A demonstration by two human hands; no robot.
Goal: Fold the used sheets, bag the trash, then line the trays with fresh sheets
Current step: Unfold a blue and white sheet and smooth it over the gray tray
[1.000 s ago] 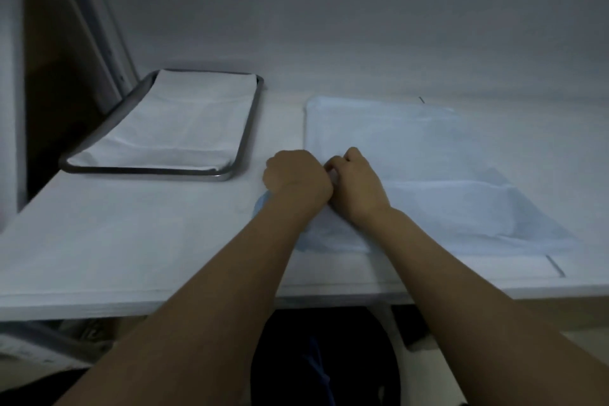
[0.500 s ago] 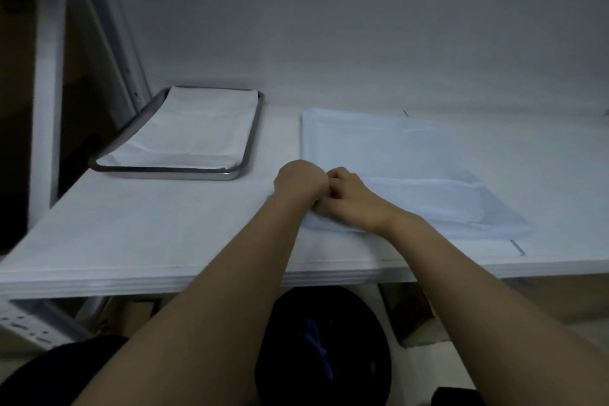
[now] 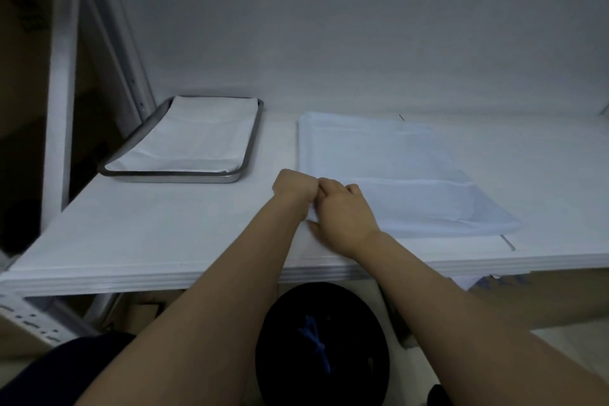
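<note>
Left hand (image 3: 293,188) and right hand (image 3: 344,212) touch at the near-left corner of the sheet (image 3: 395,158). Left of them: open table (image 3: 164,234), then tray (image 3: 171,178) rim back-left, post (image 3: 61,109) beyond it. Right: sheet lies low and flat, room above it. Wall (image 3: 362,26) closes the back, past the sheet. Below the forearms: black bin (image 3: 349,323) under the table edge.

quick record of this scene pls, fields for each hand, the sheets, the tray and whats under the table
left hand: fist at near left corner of blue sheet, seems to pinch it
right hand: against the left hand, fingers curled on the same corner
blue sheet: flat on table, crease across it
tray: metal, far left, apart from blue sheet
white sheet: lines the tray
bin: black, below table edge, something blue inside
</note>
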